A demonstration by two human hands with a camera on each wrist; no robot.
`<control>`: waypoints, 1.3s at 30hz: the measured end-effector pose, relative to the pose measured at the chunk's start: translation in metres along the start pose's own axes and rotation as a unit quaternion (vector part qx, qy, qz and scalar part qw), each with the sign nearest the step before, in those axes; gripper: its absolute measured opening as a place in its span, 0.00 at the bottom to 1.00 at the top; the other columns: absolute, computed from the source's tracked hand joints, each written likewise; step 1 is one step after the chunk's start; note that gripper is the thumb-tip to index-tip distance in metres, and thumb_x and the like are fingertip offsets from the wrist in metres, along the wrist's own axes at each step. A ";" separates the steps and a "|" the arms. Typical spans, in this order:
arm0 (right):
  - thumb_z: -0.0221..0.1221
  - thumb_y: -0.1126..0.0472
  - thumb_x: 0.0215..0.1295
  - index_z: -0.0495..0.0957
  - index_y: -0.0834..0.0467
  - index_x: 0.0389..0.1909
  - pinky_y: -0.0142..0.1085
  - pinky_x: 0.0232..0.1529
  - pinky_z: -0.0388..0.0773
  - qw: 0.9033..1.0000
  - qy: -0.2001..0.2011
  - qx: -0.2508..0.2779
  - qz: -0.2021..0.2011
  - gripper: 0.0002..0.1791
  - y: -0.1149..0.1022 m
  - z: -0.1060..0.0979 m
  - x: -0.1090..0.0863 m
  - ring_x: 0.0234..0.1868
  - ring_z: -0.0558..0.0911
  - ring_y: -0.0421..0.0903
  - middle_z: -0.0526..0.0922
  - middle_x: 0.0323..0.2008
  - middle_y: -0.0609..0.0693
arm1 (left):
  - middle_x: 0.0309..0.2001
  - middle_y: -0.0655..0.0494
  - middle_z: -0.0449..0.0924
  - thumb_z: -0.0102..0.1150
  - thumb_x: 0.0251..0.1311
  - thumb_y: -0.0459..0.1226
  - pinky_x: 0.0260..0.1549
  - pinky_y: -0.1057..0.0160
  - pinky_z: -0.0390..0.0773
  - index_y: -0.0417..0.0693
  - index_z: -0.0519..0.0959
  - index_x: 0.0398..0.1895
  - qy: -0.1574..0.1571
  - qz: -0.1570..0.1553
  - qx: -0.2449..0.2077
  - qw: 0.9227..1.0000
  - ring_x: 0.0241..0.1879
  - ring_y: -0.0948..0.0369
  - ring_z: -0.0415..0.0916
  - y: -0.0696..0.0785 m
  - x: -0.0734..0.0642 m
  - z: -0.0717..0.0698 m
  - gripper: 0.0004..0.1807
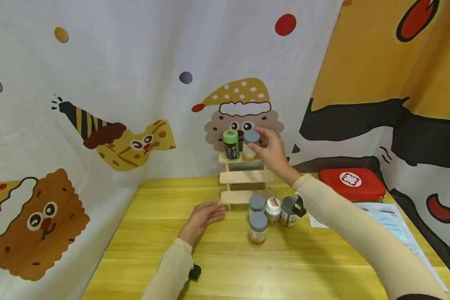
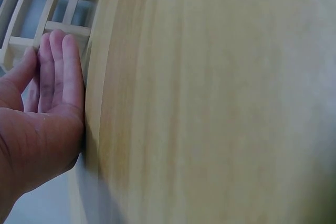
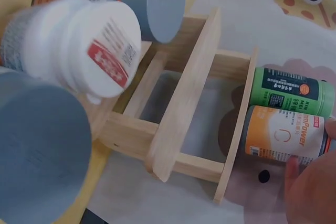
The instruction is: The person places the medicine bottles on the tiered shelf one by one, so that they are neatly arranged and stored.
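My right hand [image 1: 273,153] grips a grey-capped pill bottle [image 1: 249,155] at its cap, on the top tier of a small three-tier wooden stand [image 1: 243,177]. In the right wrist view the bottle's orange and white label [image 3: 283,134] faces the camera. Beside it stands a green-lidded bottle [image 1: 231,146], with a dark bottle [image 1: 241,137] partly hidden behind the two. My left hand [image 1: 203,218] rests on its edge on the table, fingers extended; in the left wrist view the fingertips [image 2: 56,38] are right at the stand's lower end.
Before the stand's right side are several bottles: a white one [image 1: 273,211] among grey-capped ones [image 1: 258,228]. A red first-aid case [image 1: 350,183] lies at the back right, near a plastic packet [image 1: 391,225] with a blue mask. A printed curtain [image 1: 165,50] hangs behind the table [image 1: 228,266].
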State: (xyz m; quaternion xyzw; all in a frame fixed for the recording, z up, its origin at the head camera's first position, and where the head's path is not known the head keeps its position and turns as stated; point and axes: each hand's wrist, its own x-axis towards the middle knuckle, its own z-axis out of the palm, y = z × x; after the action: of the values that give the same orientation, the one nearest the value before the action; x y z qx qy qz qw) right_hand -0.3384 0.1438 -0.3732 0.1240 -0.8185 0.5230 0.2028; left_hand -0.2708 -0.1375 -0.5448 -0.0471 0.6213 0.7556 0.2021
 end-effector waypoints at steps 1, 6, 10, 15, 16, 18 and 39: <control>0.72 0.61 0.68 0.74 0.58 0.72 0.50 0.57 0.88 1.000 -0.001 -0.002 0.003 0.33 0.000 0.000 0.002 0.59 0.83 0.57 0.78 0.60 0.60 | 0.48 0.48 0.90 0.66 0.73 0.40 0.56 0.56 0.91 0.32 0.78 0.64 0.000 0.000 -0.001 1.000 0.50 0.56 0.90 0.000 0.000 0.000 0.24; 0.72 0.60 0.68 0.74 0.57 0.73 0.51 0.59 0.87 1.000 -0.007 -0.010 0.015 0.34 -0.002 0.002 0.008 0.64 0.82 0.56 0.81 0.64 0.59 | 0.44 0.52 0.91 0.65 0.74 0.39 0.54 0.57 0.91 0.32 0.79 0.62 0.003 -0.002 -0.005 1.000 0.46 0.58 0.90 0.001 0.000 0.001 0.22; 0.72 0.59 0.69 0.73 0.56 0.73 0.50 0.57 0.86 1.000 -0.009 -0.011 0.020 0.33 -0.003 0.003 0.011 0.64 0.82 0.56 0.83 0.63 0.60 | 0.43 0.52 0.91 0.65 0.74 0.39 0.53 0.58 0.92 0.32 0.80 0.61 0.004 -0.002 -0.007 1.000 0.45 0.59 0.90 0.002 -0.001 0.002 0.21; 0.70 0.58 0.70 0.73 0.56 0.73 0.50 0.59 0.86 0.999 -0.009 -0.007 0.031 0.33 -0.001 0.005 0.012 0.65 0.82 0.56 0.83 0.63 0.60 | 0.43 0.52 0.91 0.65 0.74 0.39 0.53 0.58 0.92 0.31 0.80 0.61 0.003 -0.001 -0.008 1.000 0.45 0.58 0.90 0.002 0.000 0.002 0.21; 0.70 0.58 0.70 0.73 0.56 0.73 0.50 0.60 0.86 0.999 -0.008 -0.007 0.032 0.33 -0.001 0.005 0.012 0.65 0.82 0.56 0.83 0.64 0.60 | 0.43 0.52 0.91 0.64 0.74 0.39 0.53 0.58 0.92 0.31 0.80 0.61 0.004 -0.001 -0.007 1.000 0.45 0.58 0.90 0.001 0.000 0.001 0.21; 0.70 0.58 0.71 0.72 0.57 0.73 0.50 0.62 0.86 0.999 -0.007 -0.006 0.033 0.33 0.000 0.006 0.012 0.66 0.82 0.56 0.82 0.64 0.60 | 0.42 0.52 0.91 0.64 0.74 0.39 0.53 0.58 0.92 0.31 0.80 0.61 0.006 -0.002 -0.009 1.000 0.45 0.58 0.90 0.001 0.001 0.001 0.21; 0.67 0.50 0.74 0.73 0.60 0.71 0.54 0.60 0.86 0.999 -0.011 -0.005 0.044 0.31 0.021 -0.008 -0.020 0.62 0.82 0.57 0.83 0.63 0.59 | 0.43 0.51 0.91 0.65 0.74 0.40 0.53 0.58 0.92 0.30 0.79 0.63 0.008 0.004 -0.006 1.000 0.44 0.59 0.90 -0.001 0.003 0.001 0.24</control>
State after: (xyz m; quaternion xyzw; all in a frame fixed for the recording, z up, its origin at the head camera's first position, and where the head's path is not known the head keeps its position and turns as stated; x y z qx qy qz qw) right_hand -0.3278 0.1597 -0.3968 0.0929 -0.8281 0.5256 0.1715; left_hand -0.2727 -0.1358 -0.5466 -0.0518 0.6183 0.7600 0.1934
